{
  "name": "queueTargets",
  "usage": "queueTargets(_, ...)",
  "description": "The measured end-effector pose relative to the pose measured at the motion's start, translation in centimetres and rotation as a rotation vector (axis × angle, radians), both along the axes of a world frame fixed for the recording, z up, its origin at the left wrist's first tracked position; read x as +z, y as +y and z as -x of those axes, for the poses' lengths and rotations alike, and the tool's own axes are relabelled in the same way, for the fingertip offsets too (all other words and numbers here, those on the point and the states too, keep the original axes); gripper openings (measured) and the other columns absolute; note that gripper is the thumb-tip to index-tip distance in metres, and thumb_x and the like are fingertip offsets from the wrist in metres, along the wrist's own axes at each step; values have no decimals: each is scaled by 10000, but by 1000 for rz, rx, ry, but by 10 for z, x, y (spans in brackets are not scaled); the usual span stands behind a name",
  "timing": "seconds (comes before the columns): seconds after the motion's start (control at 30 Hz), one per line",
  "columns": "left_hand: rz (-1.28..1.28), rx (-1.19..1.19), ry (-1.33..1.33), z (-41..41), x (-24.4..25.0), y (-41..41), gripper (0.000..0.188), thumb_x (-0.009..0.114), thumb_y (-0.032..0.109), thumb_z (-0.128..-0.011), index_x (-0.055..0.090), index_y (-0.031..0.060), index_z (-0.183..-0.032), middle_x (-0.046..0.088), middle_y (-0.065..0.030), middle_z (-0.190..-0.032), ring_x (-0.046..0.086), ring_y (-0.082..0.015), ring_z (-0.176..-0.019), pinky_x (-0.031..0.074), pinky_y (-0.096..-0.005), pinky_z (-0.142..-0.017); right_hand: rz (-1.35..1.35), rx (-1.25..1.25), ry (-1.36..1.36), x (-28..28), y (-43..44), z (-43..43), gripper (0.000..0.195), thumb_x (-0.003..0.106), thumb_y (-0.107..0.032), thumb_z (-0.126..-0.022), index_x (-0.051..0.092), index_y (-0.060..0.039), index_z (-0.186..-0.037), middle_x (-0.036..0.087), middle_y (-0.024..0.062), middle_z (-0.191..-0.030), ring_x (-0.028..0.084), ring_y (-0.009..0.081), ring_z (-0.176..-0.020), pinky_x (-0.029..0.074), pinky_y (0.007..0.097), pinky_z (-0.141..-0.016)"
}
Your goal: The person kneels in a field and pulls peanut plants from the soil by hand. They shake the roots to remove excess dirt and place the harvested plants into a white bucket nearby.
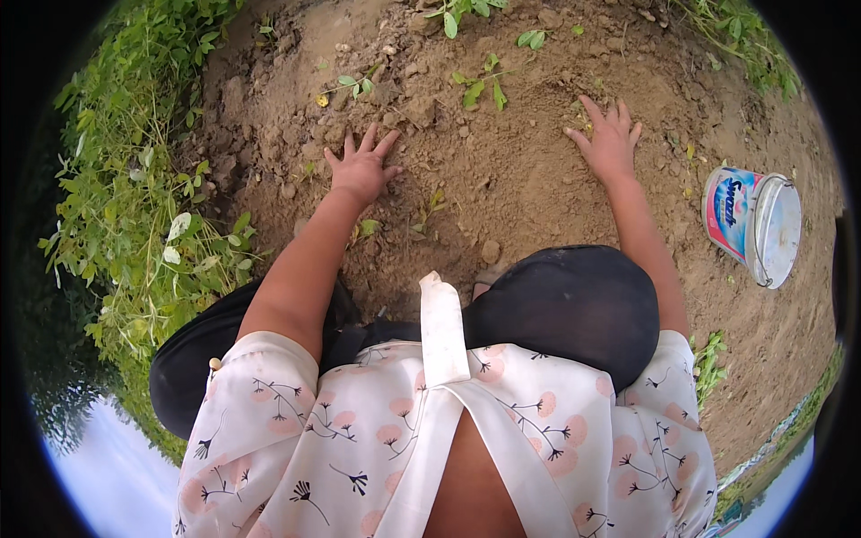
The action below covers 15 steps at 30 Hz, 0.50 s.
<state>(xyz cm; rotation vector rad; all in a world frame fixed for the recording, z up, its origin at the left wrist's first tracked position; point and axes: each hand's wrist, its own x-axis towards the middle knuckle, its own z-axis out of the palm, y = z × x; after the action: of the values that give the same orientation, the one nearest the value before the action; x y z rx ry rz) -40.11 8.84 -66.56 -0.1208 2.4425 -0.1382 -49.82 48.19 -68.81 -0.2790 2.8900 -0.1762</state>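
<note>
My left hand (pixel 363 168) is spread over the loose brown soil (pixel 498 175), fingers apart and nothing in it. Further right, my right hand (pixel 609 141) also reaches to the soil with its fingers splayed, holding nothing. Between and beyond the hands lies a small green sprig (pixel 485 84) with several leaves. Another leafy sprig (pixel 360 82) rests on the clods above my left hand, beside a yellow leaf (pixel 322 100). Whether the fingertips press into the soil or only touch it is hard to tell.
A white plastic bucket (pixel 777 228) with a printed label and wire handle stands at right, tilted in the view. Dense leafy plants (pixel 148 175) line the left side. More greenery (pixel 740 40) grows at upper right. My bent knees in black cloth (pixel 565 302) are close below the hands.
</note>
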Motion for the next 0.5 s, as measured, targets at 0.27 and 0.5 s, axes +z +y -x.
queueTargets(0.27,-383,-540,-189,-65,11,87,881,772,437,-809,325,405,-1568,124,-36,-1696,6,-511,-1525,52,-777,-1147,32,351,-283,7,-20,-139,698,652,-624,-879,488,-324,-1487,268,126,-1639,134,391,-1533,139,701,-1181)
queueTargets(0.5,-303,-836,-27,-72,-27,54,626,574,350,-942,353,564,-1487,106,127,-1696,126,-247,-1568,70,-741,-1175,96,-166,-430,1,71,-209,533,610,-403,-964,508,-264,-1468,360,157,-1585,336,378,-1465,284,578,-1175)
